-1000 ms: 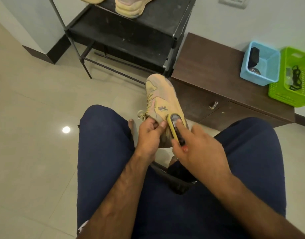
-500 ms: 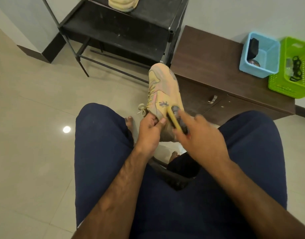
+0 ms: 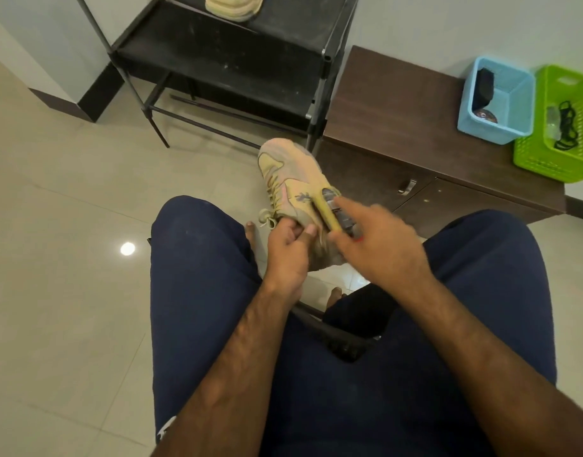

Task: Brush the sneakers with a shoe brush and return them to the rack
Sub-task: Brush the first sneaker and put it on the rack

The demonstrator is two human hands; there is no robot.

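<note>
Yellow-edged brush (image 3: 327,211) held in my right hand (image 3: 382,249), index finger stretched along its top, pressed against the sneaker (image 3: 291,169) | my left hand (image 3: 288,255) grips its collar, toe pointing away, between my knees | tan, suede-like upper, grey side mark too blurred to read | second sneaker (image 3: 232,8) on the black rack (image 3: 217,64) beyond.

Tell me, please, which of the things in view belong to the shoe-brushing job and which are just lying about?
Belonging to the job: pink-and-yellow sneaker, gripped by the left hand; yellow brush, held against it by the right hand; second sneaker on the black rack.

Just lying about: blue basket; green basket; brown cabinet under both.
</note>
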